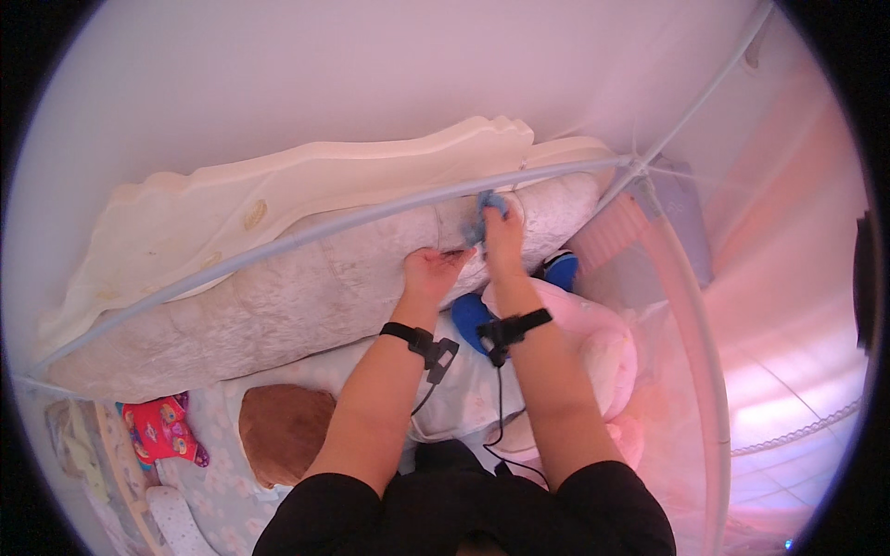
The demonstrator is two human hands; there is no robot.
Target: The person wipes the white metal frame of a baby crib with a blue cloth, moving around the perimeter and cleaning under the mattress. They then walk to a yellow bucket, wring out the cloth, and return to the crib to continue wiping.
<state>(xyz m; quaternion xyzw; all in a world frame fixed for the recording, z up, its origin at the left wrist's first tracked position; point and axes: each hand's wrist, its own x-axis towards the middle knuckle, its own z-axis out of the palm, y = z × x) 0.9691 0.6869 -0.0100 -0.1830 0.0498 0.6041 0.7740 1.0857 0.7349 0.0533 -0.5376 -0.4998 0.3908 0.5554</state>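
My right hand (504, 236) is closed around a crumpled blue cloth (491, 201). Part of the cloth hangs to the left of the fingers, against a long, pale, velvety padded headboard cushion (334, 278). Just left of it is my left hand (431, 272), its fingers pointing towards the right hand. Thin dark strands (455, 256) show at the left fingers; whether they are gripped is unclear. Behind the cushion rises a cream carved headboard (313, 174) with gold leaf motifs.
A pale tube of a mosquito-net frame (348, 217) crosses above the cushion; pink netting (702, 333) hangs at right. On the flowered bed sheet (215, 479) lie a brown cushion (286, 431), a red patterned item (163, 431), a pink plush item (619, 340) and a blue item (473, 320).
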